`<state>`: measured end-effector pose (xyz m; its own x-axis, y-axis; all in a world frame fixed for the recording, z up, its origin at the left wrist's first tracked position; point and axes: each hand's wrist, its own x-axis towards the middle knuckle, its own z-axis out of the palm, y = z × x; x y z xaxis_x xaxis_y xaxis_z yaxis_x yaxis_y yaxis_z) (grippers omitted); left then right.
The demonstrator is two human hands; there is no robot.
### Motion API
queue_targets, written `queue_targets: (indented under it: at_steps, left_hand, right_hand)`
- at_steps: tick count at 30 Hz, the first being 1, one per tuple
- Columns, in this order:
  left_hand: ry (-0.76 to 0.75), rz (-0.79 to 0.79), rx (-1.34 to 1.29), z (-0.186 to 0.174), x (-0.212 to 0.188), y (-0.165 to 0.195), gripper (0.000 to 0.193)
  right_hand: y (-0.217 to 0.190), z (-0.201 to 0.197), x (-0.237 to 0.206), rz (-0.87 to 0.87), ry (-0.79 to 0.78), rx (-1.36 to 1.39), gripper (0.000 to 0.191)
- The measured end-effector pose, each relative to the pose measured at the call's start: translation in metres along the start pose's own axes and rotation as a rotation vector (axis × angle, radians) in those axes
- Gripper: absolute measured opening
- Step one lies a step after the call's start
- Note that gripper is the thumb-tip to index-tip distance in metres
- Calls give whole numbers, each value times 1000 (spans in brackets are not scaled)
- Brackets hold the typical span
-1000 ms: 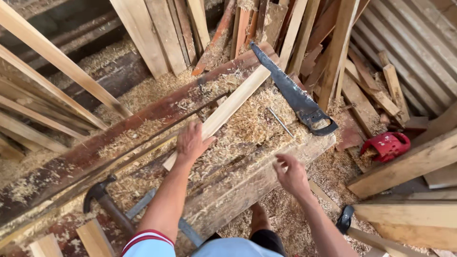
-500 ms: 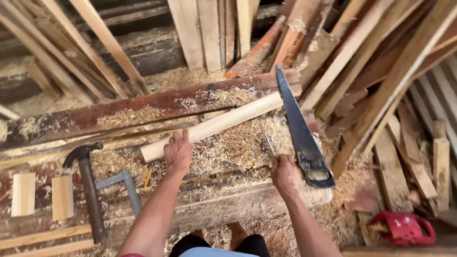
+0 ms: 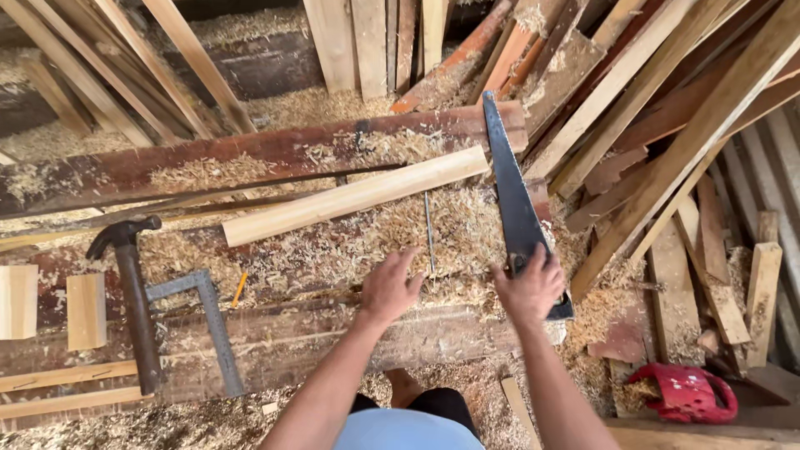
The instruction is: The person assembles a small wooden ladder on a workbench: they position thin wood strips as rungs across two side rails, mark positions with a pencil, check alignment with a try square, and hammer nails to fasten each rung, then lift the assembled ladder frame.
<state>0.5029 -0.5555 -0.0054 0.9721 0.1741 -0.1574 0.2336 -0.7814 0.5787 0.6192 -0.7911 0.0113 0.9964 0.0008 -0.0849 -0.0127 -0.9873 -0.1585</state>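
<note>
Sawdust and shavings lie thick over a rough timber workbench, with planks and offcuts leaning in heaps behind it and to the right.

Head view: the right hand rests on the dark handle of a handsaw. Its fingers are spread over the grip and not yet curled round it, so it is touching more than holding. The left hand hovers open, fingers apart, over the shavings near the front of the bench and holds nothing. Just beyond its fingertips lies a long nail.

The handsaw lies flat on the bench at its right end, its blade pointing away from the person and its tip reaching a reddish beam. The blade is dark, long and tapered. I cannot make out the teeth from here. A pale planed batten lies slantwise with one end just beside the blade.

As for risks, a loose hold on the handle could let the saw slip or swing as it is lifted, and the blade could drag across the batten. The open left hand is near the blade's path and near the nail half buried in shavings, either of which could catch the skin.

At the left of the bench lie a claw hammer, a metal try square and a small orange pencil.
</note>
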Motion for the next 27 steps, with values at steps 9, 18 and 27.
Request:
queue_targets:
  at_steps: [9,18,27]
  left_hand:
    - [355,27,85,14,-14,-17,49]
    - [181,-432,-67,-43,-58,-74,36]
    - [359,-436,-317,-72,-112,-114,27]
  right_hand:
    - [37,19,37,88,-54,92,124]
    - [-39,36,38,-209,207,61,58]
    - [-87,40,-1,-121,231,175,80]
